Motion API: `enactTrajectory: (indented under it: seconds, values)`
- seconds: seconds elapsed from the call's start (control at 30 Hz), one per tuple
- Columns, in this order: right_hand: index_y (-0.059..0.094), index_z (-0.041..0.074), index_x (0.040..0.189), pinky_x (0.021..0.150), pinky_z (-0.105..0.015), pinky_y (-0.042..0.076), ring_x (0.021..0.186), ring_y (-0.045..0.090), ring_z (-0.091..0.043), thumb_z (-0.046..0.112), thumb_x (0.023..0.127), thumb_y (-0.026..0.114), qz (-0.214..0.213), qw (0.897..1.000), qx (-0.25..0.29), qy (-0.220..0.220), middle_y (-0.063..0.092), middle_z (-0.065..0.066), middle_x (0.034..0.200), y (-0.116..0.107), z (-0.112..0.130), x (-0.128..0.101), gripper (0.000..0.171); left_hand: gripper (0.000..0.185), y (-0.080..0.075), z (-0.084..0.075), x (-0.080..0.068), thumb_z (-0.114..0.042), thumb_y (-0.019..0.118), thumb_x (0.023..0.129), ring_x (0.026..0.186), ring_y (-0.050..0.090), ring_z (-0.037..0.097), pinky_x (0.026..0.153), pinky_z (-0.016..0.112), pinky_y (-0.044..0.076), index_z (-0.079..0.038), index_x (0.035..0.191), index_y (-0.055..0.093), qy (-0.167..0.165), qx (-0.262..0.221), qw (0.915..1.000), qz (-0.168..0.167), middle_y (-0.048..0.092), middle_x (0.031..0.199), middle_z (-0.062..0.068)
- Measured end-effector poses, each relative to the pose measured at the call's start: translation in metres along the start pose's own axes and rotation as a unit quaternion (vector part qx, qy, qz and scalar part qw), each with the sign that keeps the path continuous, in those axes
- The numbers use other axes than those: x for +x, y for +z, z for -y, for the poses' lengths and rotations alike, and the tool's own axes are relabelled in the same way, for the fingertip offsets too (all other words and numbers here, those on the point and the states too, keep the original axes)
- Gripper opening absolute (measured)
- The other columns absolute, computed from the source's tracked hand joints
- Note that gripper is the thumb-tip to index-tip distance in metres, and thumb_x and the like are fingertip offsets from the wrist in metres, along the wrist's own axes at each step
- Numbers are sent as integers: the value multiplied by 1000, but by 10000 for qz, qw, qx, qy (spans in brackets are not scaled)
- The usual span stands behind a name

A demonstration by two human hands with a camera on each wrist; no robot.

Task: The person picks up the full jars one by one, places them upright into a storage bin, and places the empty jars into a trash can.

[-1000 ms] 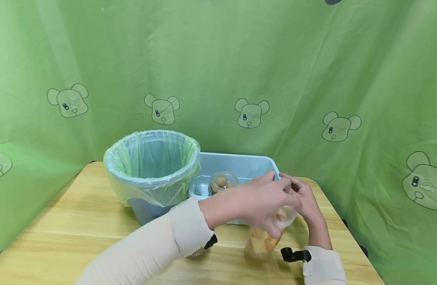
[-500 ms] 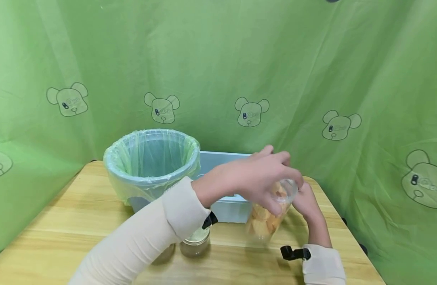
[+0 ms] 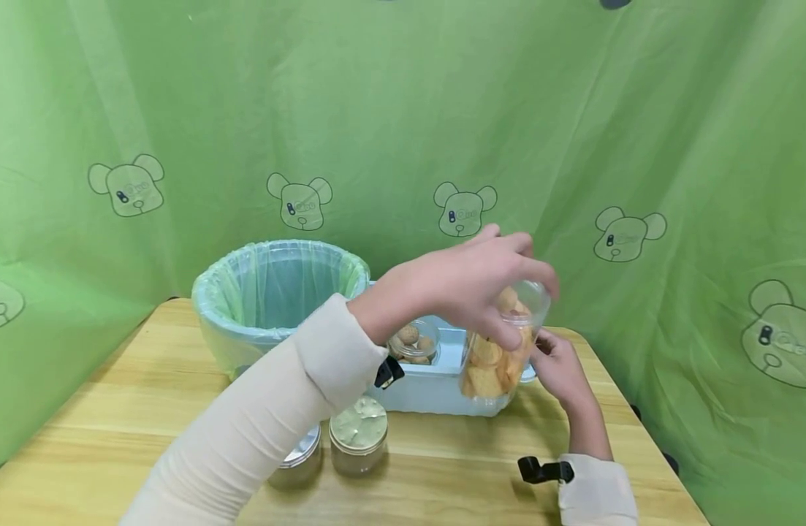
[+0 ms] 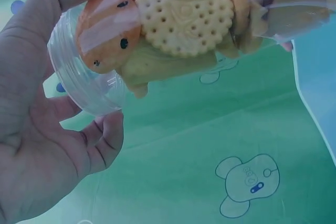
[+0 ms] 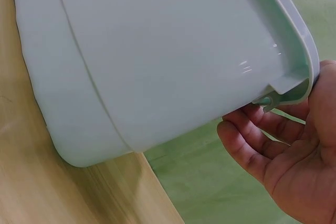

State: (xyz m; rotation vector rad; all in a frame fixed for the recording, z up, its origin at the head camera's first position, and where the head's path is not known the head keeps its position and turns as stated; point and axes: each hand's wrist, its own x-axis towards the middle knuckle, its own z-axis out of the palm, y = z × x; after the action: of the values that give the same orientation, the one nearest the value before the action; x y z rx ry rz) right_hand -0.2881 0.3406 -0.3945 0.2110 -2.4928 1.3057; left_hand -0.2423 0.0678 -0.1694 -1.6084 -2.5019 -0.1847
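Observation:
My left hand [image 3: 478, 281] grips a clear plastic jar [image 3: 497, 358] by its top end, fingers and thumb around the neck. The jar is held tilted over the front right part of a light blue storage bin [image 3: 416, 391]. Packed inside are biscuits; the left wrist view shows a round, hole-dotted one [image 4: 184, 11] through the wall. At the bin's right end, my right hand [image 3: 563, 369] holds the rim, its fingers curled beneath the edge in the right wrist view. Within the bin stands another clear jar [image 3: 416, 342], with walnut-like brown pieces.
A blue bucket [image 3: 245, 332] lined with a thin green bag stands left of the bin. Two lidded jars, one pale-topped [image 3: 359, 431] and one silver-topped [image 3: 304, 449], sit on the wooden table [image 3: 126, 409] in front. Green cloth [image 3: 389, 109] hangs behind.
My left hand has raised the biscuit jar from low in front of the bin up to its front edge. The right hand stays at the bin's right end.

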Motion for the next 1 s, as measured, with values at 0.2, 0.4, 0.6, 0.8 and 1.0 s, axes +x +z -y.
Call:
enactTrajectory:
  seconds: [0.2, 0.4, 0.6, 0.8, 1.0]
  values:
    - [53, 1, 147, 76, -20, 52, 96, 58, -4, 30, 108, 52, 49, 9999, -146, 24, 65, -23, 124, 0, 2, 0, 48, 55, -3, 7, 4, -40, 78, 85, 109, 38, 20, 85, 26, 41, -37, 137, 59, -312, 170, 9993, -96, 48, 131, -4]
    - [53, 3, 147, 69, -24, 52, 91, 60, -10, 31, 107, 56, 72, 9999, -62, 108, 67, -24, 118, 0, 2, 0, 49, 56, 3, 16, 9, -43, 76, 85, 109, 36, 19, 83, 26, 39, -40, 138, 57, -550, 296, 9977, -265, 47, 132, -5]
    - [53, 8, 149, 73, -25, 52, 96, 60, -15, 36, 106, 56, 128, 9997, -96, 171, 66, -22, 121, 0, 3, 0, 51, 56, 15, 24, 16, -43, 75, 86, 112, 34, 20, 86, 27, 35, -40, 138, 55, -661, 367, 9964, -390, 44, 135, -3]
    - [55, 10, 148, 73, -26, 52, 98, 59, -17, 38, 107, 56, 137, 9995, -150, 237, 65, -20, 120, 1, 2, 1, 50, 55, 31, 32, 24, -43, 70, 89, 112, 32, 21, 85, 27, 33, -41, 140, 51, -771, 484, 9954, -301, 41, 133, -2]
    - [56, 8, 147, 71, -25, 52, 95, 59, -14, 35, 106, 58, 103, 9997, -64, 207, 65, -21, 119, 1, 3, 0, 49, 52, 51, 41, 28, -40, 67, 91, 110, 31, 22, 82, 27, 31, -39, 140, 51, -729, 425, 9960, -285, 41, 132, -2]
